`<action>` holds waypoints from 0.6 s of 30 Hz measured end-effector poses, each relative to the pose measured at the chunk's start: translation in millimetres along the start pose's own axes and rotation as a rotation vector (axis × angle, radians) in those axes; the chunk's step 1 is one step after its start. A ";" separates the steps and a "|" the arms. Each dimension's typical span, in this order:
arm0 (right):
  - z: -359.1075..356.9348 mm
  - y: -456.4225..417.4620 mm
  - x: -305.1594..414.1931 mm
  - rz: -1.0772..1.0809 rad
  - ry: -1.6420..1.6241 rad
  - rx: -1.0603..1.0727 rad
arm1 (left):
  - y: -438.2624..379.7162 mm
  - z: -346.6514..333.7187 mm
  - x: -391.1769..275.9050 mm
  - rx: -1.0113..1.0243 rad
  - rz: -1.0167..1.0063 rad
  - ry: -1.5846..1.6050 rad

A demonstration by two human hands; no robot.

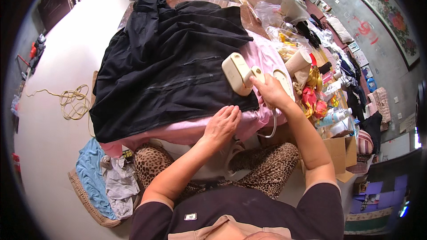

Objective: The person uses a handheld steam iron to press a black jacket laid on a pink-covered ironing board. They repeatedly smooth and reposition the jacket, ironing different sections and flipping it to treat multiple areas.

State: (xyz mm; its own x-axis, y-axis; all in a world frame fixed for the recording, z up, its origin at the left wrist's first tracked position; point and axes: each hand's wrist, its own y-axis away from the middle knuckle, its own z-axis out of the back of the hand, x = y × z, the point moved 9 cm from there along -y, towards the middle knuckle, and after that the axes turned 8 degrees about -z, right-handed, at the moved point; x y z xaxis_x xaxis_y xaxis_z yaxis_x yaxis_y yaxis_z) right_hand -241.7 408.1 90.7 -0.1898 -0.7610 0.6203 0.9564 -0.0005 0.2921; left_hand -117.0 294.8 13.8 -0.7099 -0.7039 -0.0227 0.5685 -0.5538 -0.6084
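A black zippered jacket [173, 63] lies spread over a pink cloth [186, 130] on the table. My right hand [272, 90] grips the handle of a cream handheld garment steamer [237, 73], whose head rests on or just above the jacket's right part. A pale cord [274, 123] hangs below that hand. My left hand [224, 123] lies flat at the jacket's near edge, fingers together, partly over the pink cloth. Beside my right hand, a cream oval stand or base [283, 79] sits on the pink cloth.
At the right stand a paper roll [298, 61], dragon fruit [309, 99], bottles [333, 117] and an open cardboard box [335, 155]. A wicker basket [80, 196] with blue and grey cloths is at lower left. A coiled yellow cord [75, 101] lies on the floor.
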 end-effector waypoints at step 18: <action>-1.3 22.1 19.4 0.093 0.106 -0.096 | 8.4 9.8 1.9 -0.102 0.081 0.012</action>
State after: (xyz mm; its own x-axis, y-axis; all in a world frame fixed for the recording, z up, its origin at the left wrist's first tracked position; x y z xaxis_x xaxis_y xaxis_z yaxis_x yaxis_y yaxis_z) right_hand -223.9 392.6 108.3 -0.0796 -0.8251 0.5593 0.9865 0.0152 0.1629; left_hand -109.6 284.5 16.4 -0.6689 -0.7385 -0.0842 0.5793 -0.4469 -0.6817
